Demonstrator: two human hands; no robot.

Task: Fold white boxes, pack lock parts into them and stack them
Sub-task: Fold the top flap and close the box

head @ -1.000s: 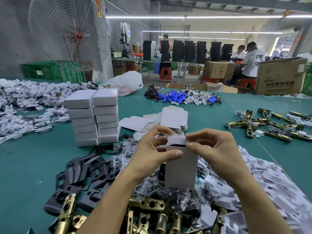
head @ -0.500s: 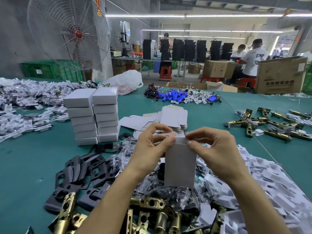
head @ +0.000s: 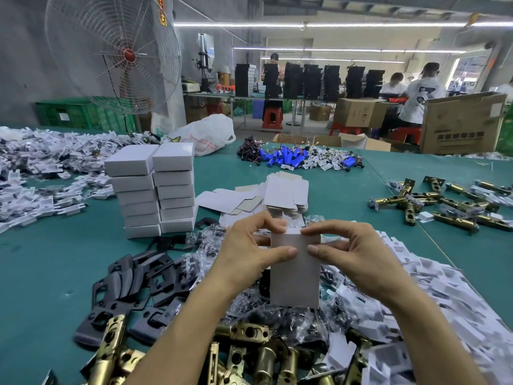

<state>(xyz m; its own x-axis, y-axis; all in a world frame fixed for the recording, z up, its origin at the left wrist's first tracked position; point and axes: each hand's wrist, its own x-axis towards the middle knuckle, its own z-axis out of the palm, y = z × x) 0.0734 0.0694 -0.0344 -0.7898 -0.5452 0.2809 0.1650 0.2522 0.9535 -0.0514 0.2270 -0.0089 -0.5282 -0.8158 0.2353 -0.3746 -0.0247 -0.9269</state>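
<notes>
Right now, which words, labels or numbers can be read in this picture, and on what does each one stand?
Nothing reads clearly.
Large cardboard box: dark characters, too blurred.
White plastic bag: red print, too blurred.
Orange sign by the fan: too blurred.
White shirt: dark print, too blurred.
White box, held upright: no print shows.

Bright ceiling tubes (head: pixel 249 24) light evenly; frame edges bend, slightly blurred.

A large caged fan (head: pixel 128 54) stands beyond the green worktop (head: pixel 41 273). Below the fan sits a green crate (head: pixel 50 115). To its right are a white plastic bag (head: pixel 211 132), a red stool (head: pixel 272 118) and a brown carton (head: pixel 460 123).
</notes>
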